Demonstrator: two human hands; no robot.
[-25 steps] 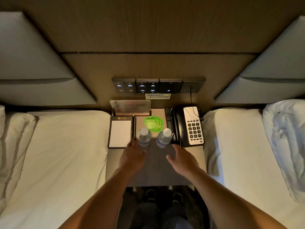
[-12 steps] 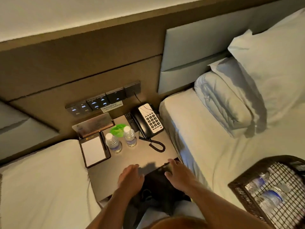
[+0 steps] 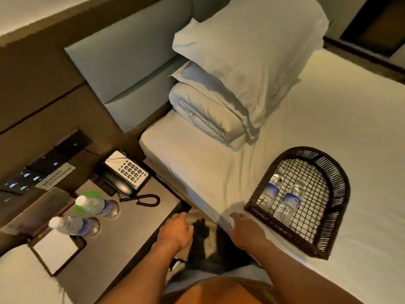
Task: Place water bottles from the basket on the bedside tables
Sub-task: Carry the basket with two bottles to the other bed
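Observation:
Two clear water bottles with blue labels stand side by side on the grey bedside table [image 3: 140, 218]: one bottle [image 3: 96, 205] nearer the phone, the other bottle [image 3: 73, 226] beside the notepad. A dark wicker basket [image 3: 335, 207] lies on the right bed and holds two more bottles [image 3: 289, 201]. My left hand [image 3: 175, 232] hovers over the table's near right corner, fingers loose, holding nothing. My right hand [image 3: 246, 230] is over the bed's edge, just left of the basket, open and apart from it.
A black phone [image 3: 125, 172] with a coiled cord, a remote and a notepad [image 3: 55, 252] share the table. A switch panel [image 3: 43, 163] is on the wall behind. Pillows and a folded duvet [image 3: 230, 84] lie at the bed's head. My dark shoes show on the floor between table and bed.
The view has swung right, from the table toward the right bed and basket. Both hands drew back from the two standing bottles; the right hand has moved over the bed toward the basket.

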